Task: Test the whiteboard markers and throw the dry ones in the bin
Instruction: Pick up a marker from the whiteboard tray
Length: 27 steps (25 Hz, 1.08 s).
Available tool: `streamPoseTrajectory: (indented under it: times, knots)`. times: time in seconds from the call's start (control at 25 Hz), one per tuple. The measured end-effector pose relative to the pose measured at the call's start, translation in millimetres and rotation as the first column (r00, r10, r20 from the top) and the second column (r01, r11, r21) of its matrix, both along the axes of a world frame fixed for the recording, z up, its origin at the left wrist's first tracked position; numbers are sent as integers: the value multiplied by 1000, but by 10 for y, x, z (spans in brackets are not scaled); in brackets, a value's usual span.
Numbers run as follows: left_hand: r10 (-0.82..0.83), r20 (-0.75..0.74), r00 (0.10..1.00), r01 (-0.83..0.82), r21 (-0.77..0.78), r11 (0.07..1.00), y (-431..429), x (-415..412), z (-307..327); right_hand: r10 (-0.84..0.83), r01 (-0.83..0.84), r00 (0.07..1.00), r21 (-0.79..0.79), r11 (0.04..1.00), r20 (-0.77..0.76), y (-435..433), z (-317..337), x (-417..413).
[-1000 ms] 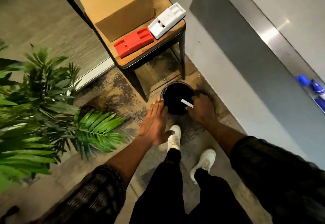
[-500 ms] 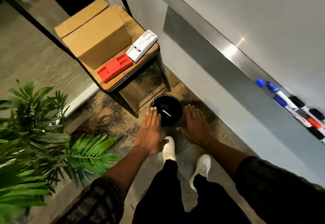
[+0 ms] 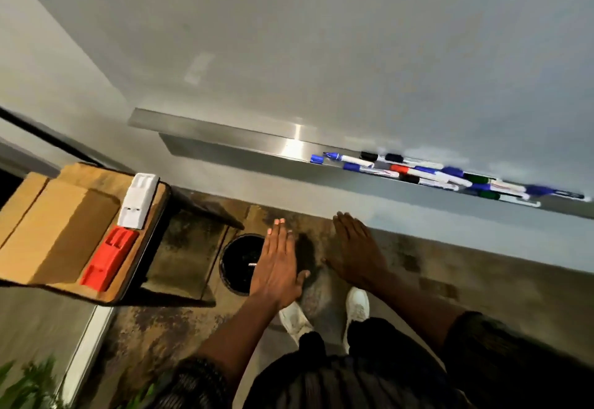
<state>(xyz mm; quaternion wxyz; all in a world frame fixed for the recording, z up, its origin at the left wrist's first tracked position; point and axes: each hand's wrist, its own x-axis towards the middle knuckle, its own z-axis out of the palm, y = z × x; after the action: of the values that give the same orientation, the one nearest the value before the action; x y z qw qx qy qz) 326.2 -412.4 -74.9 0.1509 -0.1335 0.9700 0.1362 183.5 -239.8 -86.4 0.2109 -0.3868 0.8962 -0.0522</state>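
I hold left hand point(image 3: 278, 267) and right hand point(image 3: 356, 254) flat, empty, beside the bin point(image 3: 221, 265), free, I judge, for whiteboard markers point(image 3: 427, 172) at two o'clock.

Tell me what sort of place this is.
Probably an office or meeting room: a wall-mounted whiteboard with a metal tray of coloured markers, and a small black bin on the carpet below.
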Motion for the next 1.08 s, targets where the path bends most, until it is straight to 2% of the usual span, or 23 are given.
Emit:
streamPoseTrajectory:
  times: [0.08, 0.16, 0.36, 0.52, 0.92, 1.08]
  knots:
    - [-73, -58, 996, 72, -29, 997, 49, -167, 19, -66, 66, 998, -30, 997, -16, 208, 47, -15]
    - [-209, -97, 973, 201, -80, 976, 180, -411, 51, -203, 199, 977, -65, 978, -64, 539, 133, -27]
    - [-443, -120, 888, 429, -128, 894, 597, -937, 148, -464, 452, 879, -119, 884, -109, 1247, 328, -42]
    - [-551, -139, 823, 534, -142, 834, 1062, -1227, 248, -562, 546, 819, -140, 826, -119, 1825, 318, -120]
    - [-544, -137, 828, 533, -113, 839, 2347, -2046, 470, -653, 617, 744, -231, 752, -140, 3153, 422, -879]
    - [-533, -149, 833, 519, -122, 846, 2846, -2468, 463, -628, 596, 757, -202, 777, -178, 3688, 368, -1310]
